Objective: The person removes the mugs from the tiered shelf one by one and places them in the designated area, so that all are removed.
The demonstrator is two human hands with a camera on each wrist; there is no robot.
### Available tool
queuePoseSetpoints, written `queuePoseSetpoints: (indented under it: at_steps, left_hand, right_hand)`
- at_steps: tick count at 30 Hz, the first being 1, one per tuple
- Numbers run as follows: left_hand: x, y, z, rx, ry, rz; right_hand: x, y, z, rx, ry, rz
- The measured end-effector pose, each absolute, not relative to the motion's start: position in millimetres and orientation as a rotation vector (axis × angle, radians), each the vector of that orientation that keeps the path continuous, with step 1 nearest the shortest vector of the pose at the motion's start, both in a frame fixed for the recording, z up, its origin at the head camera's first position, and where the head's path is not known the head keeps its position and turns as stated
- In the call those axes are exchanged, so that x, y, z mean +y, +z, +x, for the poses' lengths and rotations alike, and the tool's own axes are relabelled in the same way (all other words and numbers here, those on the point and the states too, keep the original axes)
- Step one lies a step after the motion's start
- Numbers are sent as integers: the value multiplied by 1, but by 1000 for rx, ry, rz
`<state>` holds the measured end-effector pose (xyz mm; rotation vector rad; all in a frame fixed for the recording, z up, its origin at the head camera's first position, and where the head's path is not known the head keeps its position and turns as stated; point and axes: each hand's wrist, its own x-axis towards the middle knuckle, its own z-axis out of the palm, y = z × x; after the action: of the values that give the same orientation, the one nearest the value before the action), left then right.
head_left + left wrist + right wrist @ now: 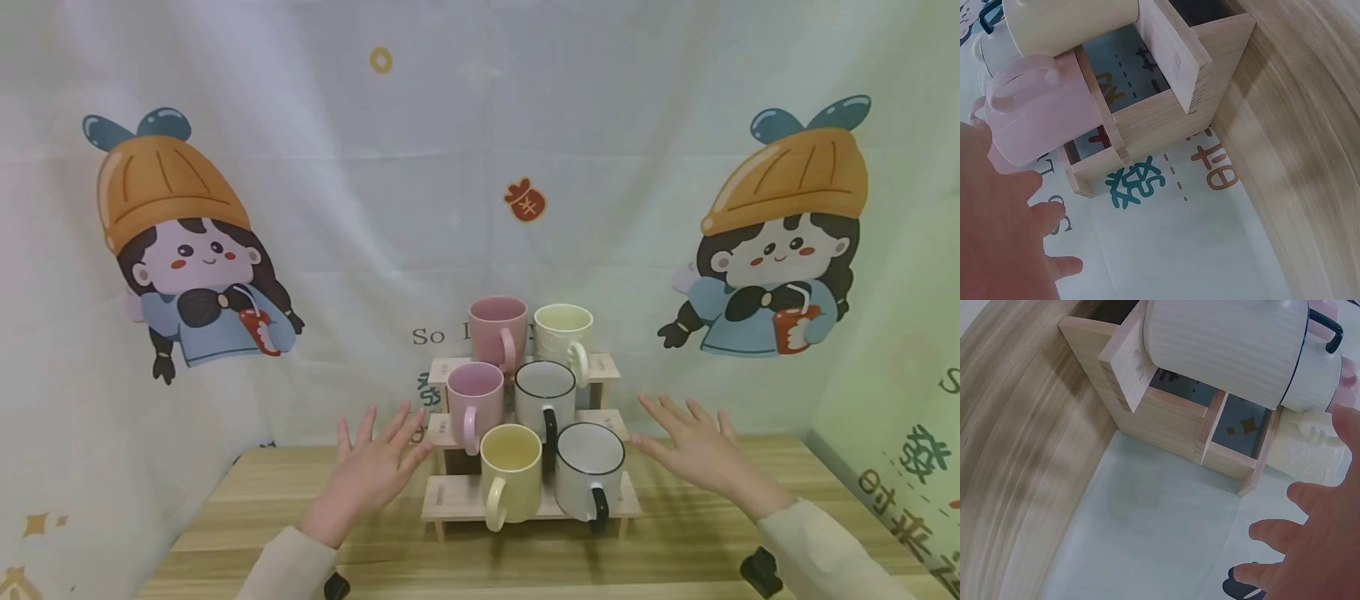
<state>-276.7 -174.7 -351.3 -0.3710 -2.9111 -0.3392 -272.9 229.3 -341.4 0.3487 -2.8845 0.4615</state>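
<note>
My left hand (372,467) is spread with straight fingers to the left of a three-tier wooden stand (453,497), holding nothing. On the stand's other side my right hand (693,446) is spread the same way, also holding nothing. The top tier bears a dark pink mug (495,329) and a cream mug (558,333). A light pink mug (480,400) and a white mug with black rim (542,404) stand on the middle tier. Below them are a yellow mug (513,467) and a second white mug with black handle (585,475). All stand upright.
The stand rests on a wood-grain table (300,492). A pale cloth (420,233) with printed cartoon figures hangs behind and at the sides. Small black objects (761,572) show below the sleeves (817,546).
</note>
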Motion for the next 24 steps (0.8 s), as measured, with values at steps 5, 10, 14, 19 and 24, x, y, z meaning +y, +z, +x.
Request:
queuePoseSetpoints:
  at_steps: [5, 10, 14, 19, 24]
  left_hand:
    - [-174, -354, -280, -2912, -362, -369]
    - [-173, -358, -282, -2892, -367, -375]
    - [-170, -361, -286, -2857, -356, -402]
    - [-166, -365, -290, -2841, -348, -411]
    - [-164, -369, -293, -2857, -367, -402]
  right_hand:
    - [227, -339, -276, -2873, 476, 343]
    - [223, -336, -281, -2860, 511, 354]
    - [218, -332, -285, -2860, 542, 361]
    - [213, -327, -289, -2879, 551, 351]
    - [212, -325, -293, -2891, 525, 355]
